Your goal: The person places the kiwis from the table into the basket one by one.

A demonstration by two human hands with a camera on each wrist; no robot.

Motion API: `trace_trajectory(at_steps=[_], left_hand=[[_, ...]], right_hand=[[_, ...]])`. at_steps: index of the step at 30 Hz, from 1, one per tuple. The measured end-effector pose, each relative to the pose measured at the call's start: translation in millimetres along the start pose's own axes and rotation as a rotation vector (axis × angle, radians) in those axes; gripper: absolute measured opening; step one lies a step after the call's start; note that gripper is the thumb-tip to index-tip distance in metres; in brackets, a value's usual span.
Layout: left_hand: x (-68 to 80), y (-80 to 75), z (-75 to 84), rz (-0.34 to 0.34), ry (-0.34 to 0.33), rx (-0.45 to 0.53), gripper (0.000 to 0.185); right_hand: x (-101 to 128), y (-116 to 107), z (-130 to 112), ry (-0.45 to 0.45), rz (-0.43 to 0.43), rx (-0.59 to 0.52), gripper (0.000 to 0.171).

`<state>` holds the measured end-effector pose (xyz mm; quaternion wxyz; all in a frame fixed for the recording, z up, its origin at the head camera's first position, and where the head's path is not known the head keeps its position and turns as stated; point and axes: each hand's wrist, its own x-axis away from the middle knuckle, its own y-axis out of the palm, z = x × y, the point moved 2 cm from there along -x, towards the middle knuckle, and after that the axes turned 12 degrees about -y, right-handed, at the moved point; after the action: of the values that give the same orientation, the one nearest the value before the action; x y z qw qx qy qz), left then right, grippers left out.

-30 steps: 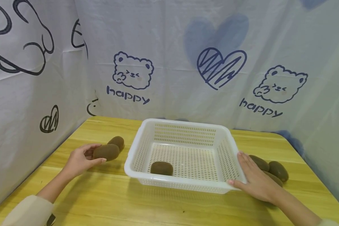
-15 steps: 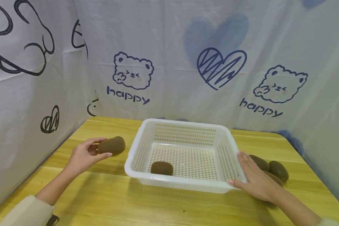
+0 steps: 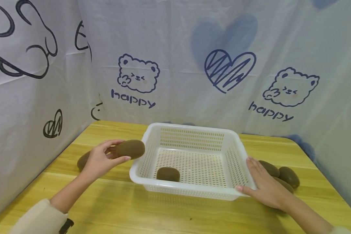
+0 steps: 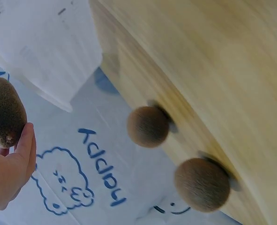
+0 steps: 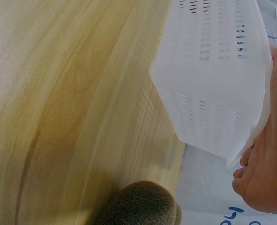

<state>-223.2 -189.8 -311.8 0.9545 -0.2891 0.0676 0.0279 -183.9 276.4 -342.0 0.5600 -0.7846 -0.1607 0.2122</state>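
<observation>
We judge the loading step in hand: our left hand [image 3: 101, 160] pinches a brown kiwi [image 3: 131, 149] by the left rim of the white basket [image 3: 190, 186], our right hand [image 3: 265, 188] grips its near-right corner, and next likely needs lowering that fruit beside the inner kiwi [image 3: 168, 174].

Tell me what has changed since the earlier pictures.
The left hand has carried its held kiwifruit up and rightward toward the white plastic basket, revealing another kiwifruit at left. Nothing was let go. The right hand still rests on the rim; the basket and its lone kiwifruit stayed put.
</observation>
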Motion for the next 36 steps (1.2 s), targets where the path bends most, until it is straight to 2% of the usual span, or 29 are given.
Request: trace_trajectory(at_steps=[7,16,26,36], left_hand=[[-4.4,19.8,10.9,-0.034,0.056,0.032,0.053],[-14.1,51.3,21.0,-0.093,0.05,0.087,0.052],[-27.6,81.8,29.7,-0.102,0.093,0.027,0.049],[-41.0,97.0,38.4,-0.164,0.132,-0.081,0.048]], right_hand=[[0,1,1,0.0,-0.001,0.003,0.099],[0,1,2,-0.001,-0.006,-0.001,0.099],[-1,0,1,0.001,-0.002,-0.009,0.099],[0,0,0,0.01,-0.006,-0.028,0.1]])
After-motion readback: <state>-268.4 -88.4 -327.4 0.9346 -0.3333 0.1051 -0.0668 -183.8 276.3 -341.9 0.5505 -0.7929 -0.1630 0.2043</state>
